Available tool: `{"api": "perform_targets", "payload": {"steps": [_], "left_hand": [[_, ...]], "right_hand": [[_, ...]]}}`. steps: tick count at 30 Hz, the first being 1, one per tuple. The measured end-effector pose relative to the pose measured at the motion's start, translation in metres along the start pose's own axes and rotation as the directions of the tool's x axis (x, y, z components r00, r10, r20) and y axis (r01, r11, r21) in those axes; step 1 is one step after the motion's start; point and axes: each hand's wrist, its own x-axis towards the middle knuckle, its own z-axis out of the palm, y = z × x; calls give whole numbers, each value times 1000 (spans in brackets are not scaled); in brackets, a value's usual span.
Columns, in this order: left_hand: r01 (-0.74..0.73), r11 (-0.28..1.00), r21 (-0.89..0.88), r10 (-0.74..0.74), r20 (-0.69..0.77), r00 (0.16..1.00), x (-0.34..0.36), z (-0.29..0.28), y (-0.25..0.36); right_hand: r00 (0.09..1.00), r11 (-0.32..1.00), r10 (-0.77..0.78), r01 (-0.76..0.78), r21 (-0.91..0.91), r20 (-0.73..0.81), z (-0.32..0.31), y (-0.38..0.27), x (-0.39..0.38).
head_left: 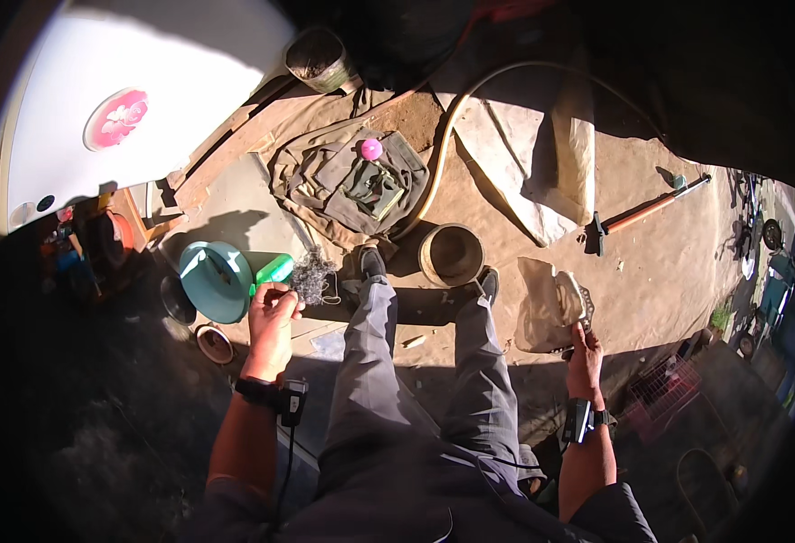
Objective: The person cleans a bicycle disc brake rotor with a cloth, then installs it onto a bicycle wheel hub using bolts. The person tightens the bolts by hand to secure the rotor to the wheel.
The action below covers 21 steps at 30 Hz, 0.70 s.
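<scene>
A crumpled, translucent brownish sheet with a pale, bulky part and a dark, spotted edge (535, 308) showed just ahead of the right hand (584, 362), its grip pinched at the dark edge. Beside a round turquoise plastic basin (200, 290), the left hand (273, 328) grasped a smaller, frizzy tangle of silvery-grey wire (312, 275), loose strands sticking out, between its fingertips.

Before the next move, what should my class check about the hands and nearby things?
1. Left hand has the grey wiry tangle: ok, pinched at the fingertips.
2. Right hand free: not ok, it grips a dark item.
3. That item's identity: cannot tell.
4. Round pot open side up: ok.
5. Pink round object off the ground: ok, on the cloth heap.
</scene>
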Motion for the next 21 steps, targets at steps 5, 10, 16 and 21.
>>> {"api": "perform_targets", "payload": {"steps": [5, 10, 16, 21], "left_hand": [[157, 969, 192, -174, 77, 982, -15, 45, -1], [240, 899, 366, -374, 360, 855, -80, 107, -35], [383, 874, 300, -486, 565, 666, -139, 169, -30], [291, 912, 288, -409, 670, 620, -163, 195, -38]], "right_hand": [[998, 998, -15, 11, 63, 55, -16, 2, -33], [942, 982, -133, 83, 168, 309, 4, -20, -82], [789, 948, -316, 277, 154, 527, -5, -33, -115], [592, 826, -466, 557, 84, 658, -39, -19, -94]]}}
